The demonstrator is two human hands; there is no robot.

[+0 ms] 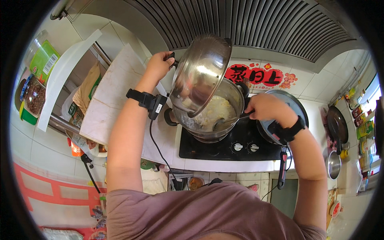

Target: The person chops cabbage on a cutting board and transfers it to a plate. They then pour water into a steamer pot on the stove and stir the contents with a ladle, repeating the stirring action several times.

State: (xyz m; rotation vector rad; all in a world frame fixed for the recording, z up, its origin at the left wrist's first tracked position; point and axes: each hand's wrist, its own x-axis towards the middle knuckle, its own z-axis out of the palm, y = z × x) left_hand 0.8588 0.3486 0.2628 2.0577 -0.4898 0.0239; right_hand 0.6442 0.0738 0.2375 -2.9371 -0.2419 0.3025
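My left hand grips one black side handle of a stainless-steel pan. The pan is held steeply tilted over a steel pot on the left of the cooktop. Pale yellow and whitish food lies inside the pot, partly hidden behind the tilted pan. In my right hand is the dark handle of a ladle or spoon. Its head rests low in the pot, against the food. Both wrists wear black straps.
A lidded frying pan stands right of the pot, its handle jutting past the counter edge. The black cooktop has two white knobs. A range hood hangs close above. Left is a shelf; a dark pan is at right.
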